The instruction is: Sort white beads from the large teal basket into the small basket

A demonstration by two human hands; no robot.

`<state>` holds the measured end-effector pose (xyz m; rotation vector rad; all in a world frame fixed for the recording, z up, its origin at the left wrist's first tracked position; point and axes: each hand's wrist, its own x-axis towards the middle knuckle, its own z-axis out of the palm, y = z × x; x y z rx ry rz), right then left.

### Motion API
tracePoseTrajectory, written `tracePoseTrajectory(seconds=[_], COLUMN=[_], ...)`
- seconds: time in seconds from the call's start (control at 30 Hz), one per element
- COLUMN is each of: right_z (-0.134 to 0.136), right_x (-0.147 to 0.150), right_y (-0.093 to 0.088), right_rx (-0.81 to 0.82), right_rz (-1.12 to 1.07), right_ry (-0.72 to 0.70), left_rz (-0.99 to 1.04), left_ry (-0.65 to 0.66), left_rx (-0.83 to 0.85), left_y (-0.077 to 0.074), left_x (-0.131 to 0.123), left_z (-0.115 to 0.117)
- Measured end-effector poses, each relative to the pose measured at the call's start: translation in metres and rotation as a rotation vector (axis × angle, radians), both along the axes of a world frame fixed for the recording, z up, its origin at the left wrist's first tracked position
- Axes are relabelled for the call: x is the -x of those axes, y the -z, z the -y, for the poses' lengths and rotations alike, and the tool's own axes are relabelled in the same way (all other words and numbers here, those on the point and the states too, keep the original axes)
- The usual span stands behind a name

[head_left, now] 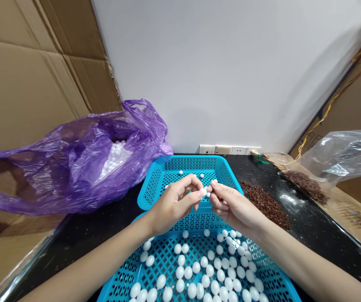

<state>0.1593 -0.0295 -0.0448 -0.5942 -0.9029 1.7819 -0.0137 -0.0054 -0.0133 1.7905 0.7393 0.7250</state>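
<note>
My left hand (178, 201) is closed in a pinch, with a small white ball (203, 191) between thumb and forefinger. Close to its right, my right hand (232, 205) also pinches; a small white piece (214, 181) shows at its fingertips, its kind unclear. Both hands are over the near edge of the far blue basket (145, 184), where a few white balls lie. Below my wrists, the larger near blue basket (285, 289) holds many white, slightly egg-shaped balls (196, 267).
At left, a purple plastic bag (86, 155) lies open with small white balls (115, 157) inside. Dark reddish-brown small pieces (263, 203) are heaped on the black tabletop (111, 228) at right. A clear plastic bag (346, 155), power strip (230, 149) and cardboard (26, 75) surround the space.
</note>
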Motion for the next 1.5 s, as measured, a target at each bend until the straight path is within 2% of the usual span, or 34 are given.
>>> tracePoseTrajectory(seconds=[0.23, 0.4, 0.63, 0.8, 1.03, 1.5], right_z=[0.001, 0.003, 0.003, 0.003, 0.007, 0.007], right_x=[0.000, -0.001, -0.003, -0.004, -0.005, -0.007], right_y=[-0.004, -0.005, -0.007, -0.007, -0.010, -0.011], right_rx=[0.068, 0.060, 0.040, 0.039, 0.030, 0.050], right_rz=[-0.019, 0.016, 0.005, -0.005, -0.074, -0.058], right_ry=[0.049, 0.061, 0.093, 0.108, 0.026, -0.114], left_rz=[0.004, 0.015, 0.090, 0.097, 0.100, 0.044], left_ry=[-0.013, -0.015, -0.102, -0.099, -0.056, 0.061], left_rx=[-0.004, 0.029, 0.077, 0.094, 0.139, 0.186], left_y=[0.000, 0.000, 0.002, 0.002, -0.002, -0.008], left_x=[0.000, 0.001, -0.001, -0.001, -0.001, -0.001], left_z=[0.001, 0.000, -0.005, -0.006, -0.005, -0.002])
